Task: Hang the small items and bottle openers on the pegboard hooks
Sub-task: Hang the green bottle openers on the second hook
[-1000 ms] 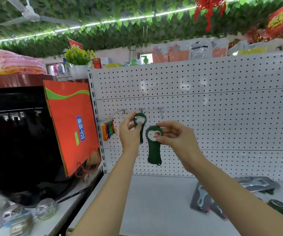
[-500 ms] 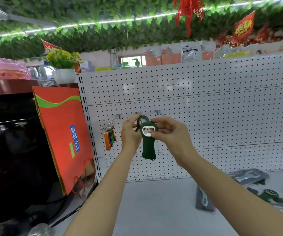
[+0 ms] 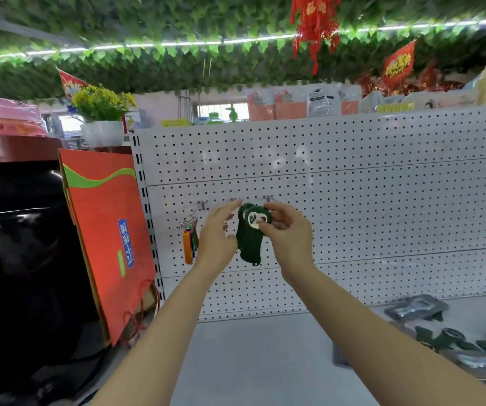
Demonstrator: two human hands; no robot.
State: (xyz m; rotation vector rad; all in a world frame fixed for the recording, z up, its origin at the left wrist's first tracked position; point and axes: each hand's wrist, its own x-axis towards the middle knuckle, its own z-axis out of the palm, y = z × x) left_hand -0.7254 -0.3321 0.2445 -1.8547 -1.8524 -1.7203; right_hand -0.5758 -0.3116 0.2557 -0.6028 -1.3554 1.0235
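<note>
So far only the coloured key tags [image 3: 189, 243] hang on the pegboard [image 3: 353, 206]. My right hand [image 3: 287, 232] pinches a green bottle opener [image 3: 252, 238] at a hook, my left hand [image 3: 216, 230] is open beside it, and more openers [image 3: 440, 338] wait on the table [image 3: 265, 361].

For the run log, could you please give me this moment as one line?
stage: hanging | right hand: pinching green bottle opener at pegboard hook | left hand: fingers open beside it | keychains: hung

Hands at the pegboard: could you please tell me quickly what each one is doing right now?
Left hand: open, fingers spread, holding nothing.
Right hand: pinching the head of a dark green plastic bottle opener.
</note>
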